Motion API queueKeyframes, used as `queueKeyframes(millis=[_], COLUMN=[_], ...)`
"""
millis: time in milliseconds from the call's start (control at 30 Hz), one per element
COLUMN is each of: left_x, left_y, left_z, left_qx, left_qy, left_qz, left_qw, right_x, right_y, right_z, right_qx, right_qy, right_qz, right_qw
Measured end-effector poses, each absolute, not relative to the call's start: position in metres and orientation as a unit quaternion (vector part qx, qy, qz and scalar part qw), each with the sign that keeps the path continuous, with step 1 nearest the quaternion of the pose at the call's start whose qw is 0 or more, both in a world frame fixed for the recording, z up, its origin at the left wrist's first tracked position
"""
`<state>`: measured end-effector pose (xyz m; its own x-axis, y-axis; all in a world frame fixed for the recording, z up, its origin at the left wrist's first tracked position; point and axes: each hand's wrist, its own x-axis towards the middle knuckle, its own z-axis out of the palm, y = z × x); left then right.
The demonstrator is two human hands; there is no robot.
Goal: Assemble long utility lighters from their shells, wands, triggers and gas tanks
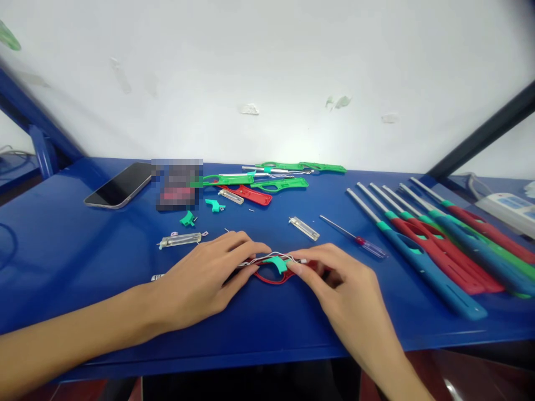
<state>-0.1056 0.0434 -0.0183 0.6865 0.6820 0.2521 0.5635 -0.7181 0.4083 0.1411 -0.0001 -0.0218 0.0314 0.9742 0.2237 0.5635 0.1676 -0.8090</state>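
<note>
While the red shell (270, 282) is held low over the blue table (276, 328), its left end is pinched between thumb and fingers of the left hand (204, 278), and its right part is pinched by the right hand (349, 278), though the exact contact there is half hidden. Between the two grips, a teal trigger (279, 264) is seated at the loop, with thin pale wires (273, 253) bowed above it. Honestly, small parts like these are best steadied with light, even pressure; the wires should be guided clear of the edge so they don't get nipped. Just beyond the right fingertips, a clear tank (304, 227) and a screwdriver (370, 247) can be seen.
</note>
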Motion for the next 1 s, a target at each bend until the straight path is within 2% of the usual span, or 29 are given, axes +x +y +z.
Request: queueKeyframes(millis=[167, 367, 600, 1000], left_x=[-0.1064, -0.1098, -0.1098, -0.1086], left_y=[0.0447, 0.0458, 0.0467, 0.0462], left_z=[-0.0197, -0.0218, -0.0204, -0.017], left_qx=[0.91, 0.926, 0.929, 0.931], left_qy=[0.323, 0.298, 0.285, 0.284], left_qz=[0.202, 0.203, 0.206, 0.198], left_qw=[0.163, 0.114, 0.114, 0.115], right_x=[0.1421, 0.1432, 0.1449, 0.149], right_y=[0.0012, 0.0016, -0.0016, -0.0006], right_z=[-0.022, -0.0242, -0.023, -0.0219], right_qx=[-0.588, -0.588, -0.591, -0.591], right_qy=[-0.656, -0.655, -0.651, -0.629], right_qz=[0.251, 0.263, 0.239, 0.28], right_qw=[0.4, 0.395, 0.411, 0.421])
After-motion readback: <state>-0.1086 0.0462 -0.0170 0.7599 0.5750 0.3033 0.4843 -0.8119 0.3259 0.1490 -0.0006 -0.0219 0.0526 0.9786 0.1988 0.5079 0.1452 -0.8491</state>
